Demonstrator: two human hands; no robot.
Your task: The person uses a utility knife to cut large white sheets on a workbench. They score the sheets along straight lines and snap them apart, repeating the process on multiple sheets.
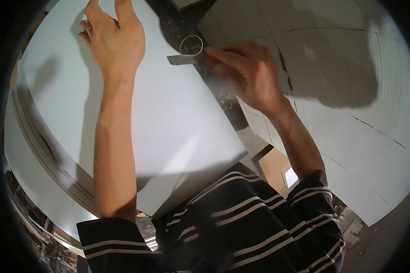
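A large white panel [173, 118] lies beneath my left arm, its right edge running from a curve at the top to a straight side. My left hand [118, 38] rests on the panel near the top, fingers apart and partly cut off by the frame. Beyond the panel's right edge, my right hand [253, 73] is closed around a red handle [210, 60], smeared by motion. In line with it, a flat grey blade [181, 60] crosses the panel's edge; their join is blurred. A thin pale curled strip [191, 45] loops just above the blade.
Beside the panel, small pale shavings [232, 107] are scattered over a dark surface. A stack of white boards [337, 91] with chipped edges fills the right side. More curved-edged white panels [36, 159] lie under the left side. A brown piece [274, 169] shows below my right forearm.
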